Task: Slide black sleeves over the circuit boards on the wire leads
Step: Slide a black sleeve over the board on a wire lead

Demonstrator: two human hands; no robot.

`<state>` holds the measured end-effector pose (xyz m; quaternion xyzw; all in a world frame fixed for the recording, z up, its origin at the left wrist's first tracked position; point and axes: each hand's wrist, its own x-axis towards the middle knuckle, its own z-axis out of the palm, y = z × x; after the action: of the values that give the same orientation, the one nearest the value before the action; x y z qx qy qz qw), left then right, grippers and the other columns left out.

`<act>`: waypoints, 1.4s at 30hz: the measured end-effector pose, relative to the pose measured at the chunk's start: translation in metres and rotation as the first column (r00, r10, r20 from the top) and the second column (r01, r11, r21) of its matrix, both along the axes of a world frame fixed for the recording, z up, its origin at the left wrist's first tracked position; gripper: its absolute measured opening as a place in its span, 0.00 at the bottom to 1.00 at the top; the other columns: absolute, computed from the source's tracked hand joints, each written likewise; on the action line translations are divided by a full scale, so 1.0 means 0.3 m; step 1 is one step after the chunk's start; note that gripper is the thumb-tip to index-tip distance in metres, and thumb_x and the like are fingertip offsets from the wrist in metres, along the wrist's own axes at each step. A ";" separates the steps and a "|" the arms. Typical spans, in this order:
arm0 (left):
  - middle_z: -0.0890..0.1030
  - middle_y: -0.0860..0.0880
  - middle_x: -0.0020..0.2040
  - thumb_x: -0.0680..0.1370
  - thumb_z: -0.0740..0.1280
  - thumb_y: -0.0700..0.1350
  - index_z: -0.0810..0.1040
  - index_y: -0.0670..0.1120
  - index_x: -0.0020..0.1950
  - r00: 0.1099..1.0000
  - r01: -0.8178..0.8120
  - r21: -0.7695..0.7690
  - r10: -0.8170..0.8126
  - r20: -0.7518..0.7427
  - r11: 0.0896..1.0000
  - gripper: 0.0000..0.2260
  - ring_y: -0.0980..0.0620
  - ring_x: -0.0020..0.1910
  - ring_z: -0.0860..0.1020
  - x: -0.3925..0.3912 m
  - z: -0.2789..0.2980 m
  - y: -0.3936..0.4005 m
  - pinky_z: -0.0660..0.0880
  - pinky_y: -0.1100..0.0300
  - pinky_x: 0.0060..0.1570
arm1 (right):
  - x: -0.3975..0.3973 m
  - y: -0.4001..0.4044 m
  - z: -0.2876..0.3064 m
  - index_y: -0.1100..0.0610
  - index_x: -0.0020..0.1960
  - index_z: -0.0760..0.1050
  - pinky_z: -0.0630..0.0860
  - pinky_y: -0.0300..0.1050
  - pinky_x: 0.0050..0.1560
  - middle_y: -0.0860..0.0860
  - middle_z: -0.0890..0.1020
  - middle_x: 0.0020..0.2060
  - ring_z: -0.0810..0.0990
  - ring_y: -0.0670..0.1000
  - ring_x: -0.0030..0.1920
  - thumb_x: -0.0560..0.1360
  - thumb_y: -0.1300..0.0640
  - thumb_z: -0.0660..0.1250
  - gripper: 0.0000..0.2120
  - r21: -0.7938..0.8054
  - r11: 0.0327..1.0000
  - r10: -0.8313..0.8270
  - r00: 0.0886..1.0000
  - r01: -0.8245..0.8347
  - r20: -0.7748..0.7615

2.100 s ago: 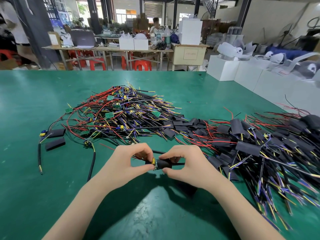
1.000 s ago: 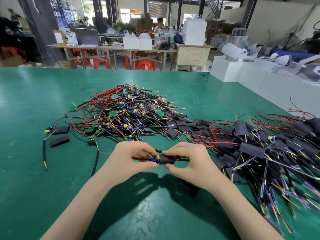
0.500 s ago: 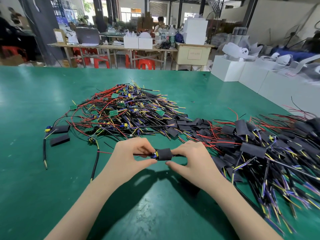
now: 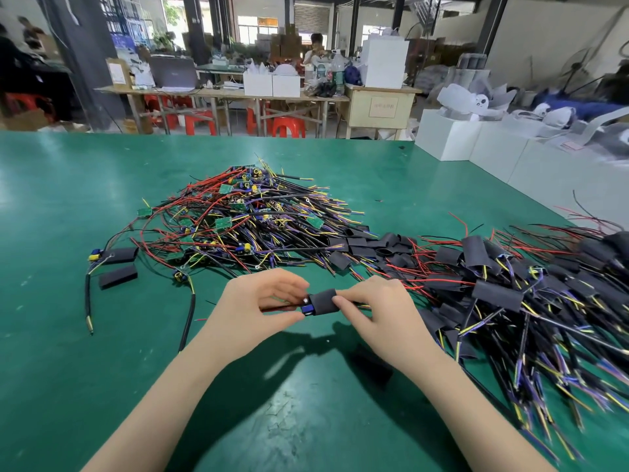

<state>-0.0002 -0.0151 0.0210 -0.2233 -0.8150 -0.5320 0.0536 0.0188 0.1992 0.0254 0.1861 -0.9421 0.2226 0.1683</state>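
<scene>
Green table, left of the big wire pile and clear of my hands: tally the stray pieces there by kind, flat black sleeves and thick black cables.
Flat black sleeves: 2
Thick black cables: 2
Total: 4

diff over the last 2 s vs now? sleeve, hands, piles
The black sleeve has slid left along the leads, so that only the blue and yellow end of the board pokes out. The left hand keeps its pinch at that end; the right hand keeps its grip on the sleeve. The unsleeved pile, the sleeved pile and the two loose sleeves at the left are unchanged.
</scene>
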 end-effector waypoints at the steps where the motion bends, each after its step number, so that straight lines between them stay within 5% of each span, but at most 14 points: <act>1: 0.85 0.53 0.45 0.68 0.77 0.33 0.82 0.49 0.52 1.000 0.016 0.008 -0.016 0.021 1.000 0.17 0.53 0.46 0.84 -0.002 0.002 -0.004 0.80 0.61 0.49 | -0.002 0.003 0.001 0.52 0.43 0.81 0.71 0.52 0.45 0.49 0.82 0.35 0.75 0.57 0.41 0.78 0.52 0.63 0.10 -0.053 0.999 -0.006 1.000 0.006 -0.003; 10: 0.85 0.54 0.40 0.67 0.77 0.33 0.84 0.49 0.46 0.999 -0.038 -0.076 0.038 -0.011 0.996 0.14 0.58 0.41 0.83 0.022 -0.004 0.027 0.76 0.71 0.42 | 0.010 -0.015 -0.003 0.51 0.48 0.83 0.72 0.52 0.44 0.50 0.83 0.36 0.76 0.56 0.42 0.76 0.51 0.61 0.12 -0.099 0.995 -0.016 1.000 0.014 -0.022; 21: 0.85 0.52 0.38 0.67 0.78 0.34 0.85 0.44 0.46 0.989 -0.056 -0.098 0.041 -0.141 0.994 0.11 0.59 0.38 0.83 0.023 -0.019 0.035 0.79 0.65 0.41 | 0.017 -0.030 0.006 0.54 0.52 0.79 0.69 0.52 0.47 0.49 0.81 0.37 0.74 0.54 0.44 0.78 0.50 0.59 0.12 0.084 0.996 0.032 0.999 -0.030 -0.033; 29: 0.85 0.53 0.38 0.66 0.79 0.34 0.85 0.45 0.49 0.966 -0.017 -0.139 -0.019 -0.258 0.990 0.14 0.60 0.37 0.82 0.031 -0.008 0.043 0.81 0.60 0.41 | -0.001 0.008 0.013 0.51 0.54 0.82 0.66 0.43 0.44 0.46 0.77 0.35 0.74 0.49 0.41 0.79 0.53 0.63 0.10 -0.081 0.995 0.065 0.997 -0.060 0.051; 32: 0.84 0.54 0.38 0.66 0.79 0.34 0.85 0.46 0.49 0.955 0.011 -0.176 -0.063 -0.292 0.984 0.15 0.62 0.37 0.82 0.033 -0.003 0.042 0.80 0.63 0.41 | 0.001 0.011 0.016 0.51 0.53 0.84 0.64 0.39 0.42 0.47 0.83 0.39 0.76 0.45 0.40 0.76 0.54 0.68 0.08 -0.161 0.987 0.025 0.999 -0.020 0.029; 36: 0.82 0.52 0.36 0.67 0.78 0.37 0.85 0.45 0.47 0.927 0.042 -0.263 -0.136 -0.349 0.964 0.10 0.59 0.34 0.78 0.032 0.001 0.039 0.78 0.67 0.38 | 0.008 -0.004 0.006 0.49 0.47 0.84 0.75 0.48 0.46 0.50 0.85 0.39 0.80 0.53 0.42 0.75 0.55 0.68 0.07 -0.168 0.986 0.030 0.998 -0.021 0.052; 42: 0.81 0.51 0.36 0.65 0.80 0.36 0.84 0.43 0.43 0.921 0.040 -0.298 -0.151 -0.359 0.954 0.10 0.58 0.33 0.77 0.026 -0.009 0.030 0.77 0.63 0.37 | 0.002 -0.013 -0.010 0.46 0.45 0.83 0.73 0.52 0.43 0.51 0.80 0.33 0.77 0.55 0.39 0.75 0.52 0.63 0.09 -0.093 0.993 0.073 0.996 -0.067 0.056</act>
<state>0.0075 -0.0062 0.0184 -0.3665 -0.8454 -0.3582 0.1504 0.0193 0.1952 0.0225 0.2046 -0.9284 0.2765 0.1406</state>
